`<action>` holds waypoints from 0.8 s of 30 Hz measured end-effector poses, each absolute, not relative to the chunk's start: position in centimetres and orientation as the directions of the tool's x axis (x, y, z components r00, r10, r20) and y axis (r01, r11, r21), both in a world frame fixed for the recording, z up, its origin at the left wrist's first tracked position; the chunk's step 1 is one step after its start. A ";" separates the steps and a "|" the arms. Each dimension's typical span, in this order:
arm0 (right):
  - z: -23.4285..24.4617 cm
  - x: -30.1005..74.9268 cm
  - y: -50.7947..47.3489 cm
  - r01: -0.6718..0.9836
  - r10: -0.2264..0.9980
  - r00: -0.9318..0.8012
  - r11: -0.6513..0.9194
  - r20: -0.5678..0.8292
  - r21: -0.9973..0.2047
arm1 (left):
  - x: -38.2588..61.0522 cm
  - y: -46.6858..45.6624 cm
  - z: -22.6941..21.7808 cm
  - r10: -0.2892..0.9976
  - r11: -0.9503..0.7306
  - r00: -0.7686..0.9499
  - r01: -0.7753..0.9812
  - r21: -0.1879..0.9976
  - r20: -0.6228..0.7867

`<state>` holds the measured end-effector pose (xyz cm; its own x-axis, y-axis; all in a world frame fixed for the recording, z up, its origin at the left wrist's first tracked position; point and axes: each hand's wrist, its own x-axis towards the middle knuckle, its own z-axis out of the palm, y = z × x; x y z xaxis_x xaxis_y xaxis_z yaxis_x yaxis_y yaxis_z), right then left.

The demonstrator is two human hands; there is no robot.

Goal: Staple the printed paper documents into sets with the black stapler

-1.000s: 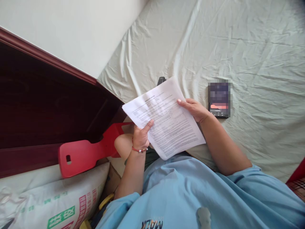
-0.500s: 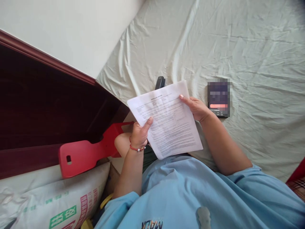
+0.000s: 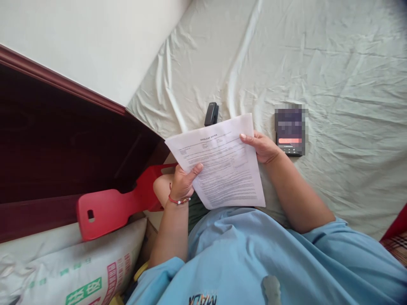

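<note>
Printed paper sheets [image 3: 222,169] are held up in front of my body, tilted, with the text facing me. My left hand [image 3: 186,180] grips their left edge, thumb on top and fingers hidden behind. At the upper right edge my right hand [image 3: 262,146] pinches the paper the same way, its thumb lying on the print. Just beyond the top edge of the paper a black stapler [image 3: 211,113] lies on the pale sheet covering [image 3: 286,55]. To the right of my right hand is a phone [image 3: 289,135] with a blurred screen.
A dark red wooden panel [image 3: 63,140] runs along the left, below a white wall [image 3: 79,38]. Near my left arm stands a red plastic chair [image 3: 104,209], with a printed white sack [image 3: 95,262] under it. Something red [image 3: 396,224] shows at the right edge.
The paper and both hands have come slightly lower, the left hand also a little leftward. More of the stapler now shows past the top edge. Both hands keep their hold.
</note>
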<state>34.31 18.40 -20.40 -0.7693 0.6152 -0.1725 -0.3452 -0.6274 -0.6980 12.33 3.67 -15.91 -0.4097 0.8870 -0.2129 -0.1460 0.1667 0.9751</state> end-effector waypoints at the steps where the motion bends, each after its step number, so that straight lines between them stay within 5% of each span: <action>1: -20.4 34.3 18.3 -0.337 0.602 -0.779 -0.635 -0.172 -0.695 | 12.3 3.6 -15.9 0.893 0.162 -0.399 -0.143 0.976 -0.207; 14: -20.3 33.7 18.2 -0.255 0.621 -0.752 -0.583 -0.222 -0.771 | 12.8 5.0 -16.5 0.858 0.247 -0.409 -0.203 0.947 -0.311; 19: -20.3 33.5 19.4 -0.156 0.939 -0.340 -0.105 -0.046 -0.982 | 12.2 5.5 -17.6 0.827 0.335 -0.397 -0.218 0.917 -0.397; 21: -20.4 33.6 19.8 0.037 0.971 -0.213 0.119 0.109 -0.992 | 12.2 5.8 -18.1 0.828 0.387 -0.345 -0.223 0.895 -0.443; 24: -20.7 33.6 20.0 0.307 0.932 -0.269 0.323 0.244 -0.895 | 12.6 6.5 -18.8 0.833 0.443 -0.248 -0.237 0.865 -0.494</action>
<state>33.56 20.03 -20.73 -0.2686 0.9317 0.2445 0.3068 0.3233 -0.8952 12.60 6.48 -18.82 -0.2484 0.8330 -0.4943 -0.2368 0.4426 0.8649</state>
